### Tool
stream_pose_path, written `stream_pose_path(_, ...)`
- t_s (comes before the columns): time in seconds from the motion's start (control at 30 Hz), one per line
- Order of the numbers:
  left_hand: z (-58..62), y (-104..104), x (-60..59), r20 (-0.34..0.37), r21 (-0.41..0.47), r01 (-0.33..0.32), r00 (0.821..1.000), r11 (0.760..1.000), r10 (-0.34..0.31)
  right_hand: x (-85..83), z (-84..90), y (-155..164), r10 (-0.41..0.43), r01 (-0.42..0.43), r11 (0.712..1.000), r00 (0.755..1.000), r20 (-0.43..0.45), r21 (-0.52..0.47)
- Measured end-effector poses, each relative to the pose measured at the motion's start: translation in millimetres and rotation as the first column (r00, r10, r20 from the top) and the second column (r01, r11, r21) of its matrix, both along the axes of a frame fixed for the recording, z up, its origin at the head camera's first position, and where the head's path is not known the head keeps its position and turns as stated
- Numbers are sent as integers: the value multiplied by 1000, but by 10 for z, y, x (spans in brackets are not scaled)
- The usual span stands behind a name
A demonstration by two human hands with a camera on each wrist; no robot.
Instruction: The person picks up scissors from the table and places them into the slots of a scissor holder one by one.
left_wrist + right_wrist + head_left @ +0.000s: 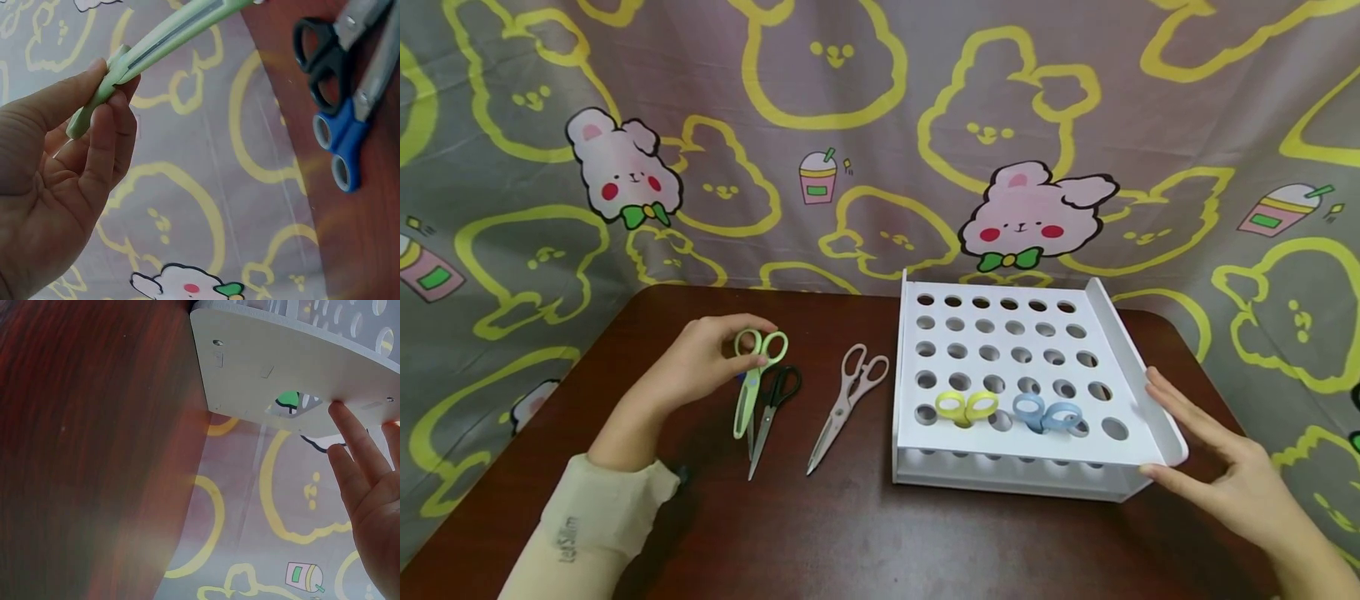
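Note:
My left hand [700,367] pinches light green scissors [749,396] by the handle rings, blades pointing down. In the left wrist view the thumb and fingers close around that green handle. Black-handled scissors [770,408] lie right beside and behind them, and blue-and-grey-handled scissors [351,139] lie close by. On the right stands a white two-tier rack [985,444] full of round holes. Yellow scissors [965,412] and light blue scissors [1039,417] sit in its front row, handles up. My right hand [1232,462] touches the rack's right side panel with extended fingers, its thumb at the front corner.
Pinkish-beige scissors [844,404] lie on the dark brown table [820,533], between the left hand and the rack. A cartoon-printed curtain [880,150] hangs behind the table and along its sides. The rack's side panel [250,369] has a cut-out opening.

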State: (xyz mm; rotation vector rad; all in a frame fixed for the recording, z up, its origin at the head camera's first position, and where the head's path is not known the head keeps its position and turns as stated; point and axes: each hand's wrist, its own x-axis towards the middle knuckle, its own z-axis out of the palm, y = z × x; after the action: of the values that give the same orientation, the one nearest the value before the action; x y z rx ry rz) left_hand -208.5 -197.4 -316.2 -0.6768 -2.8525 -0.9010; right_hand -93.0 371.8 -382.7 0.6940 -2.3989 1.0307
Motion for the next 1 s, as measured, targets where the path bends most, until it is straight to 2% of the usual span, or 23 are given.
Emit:
stream_pose_path(0.63, 329, 432, 64, -129, 39, 102, 987, 994, -96, 1, 4, 6, -9, 9, 1000, 1000, -6, 3)
stream_pose_path(0.83, 512, 549, 76, -176, 14, 128, 977, 992, -124, -3, 4, -2, -4, 4, 1000, 1000, 3, 0)
stream_pose_path(1.0, 662, 655, 38, -203, 36, 149, 969, 988, -139, -7, -7, -2, 10, -10, 1000, 1000, -8, -6)
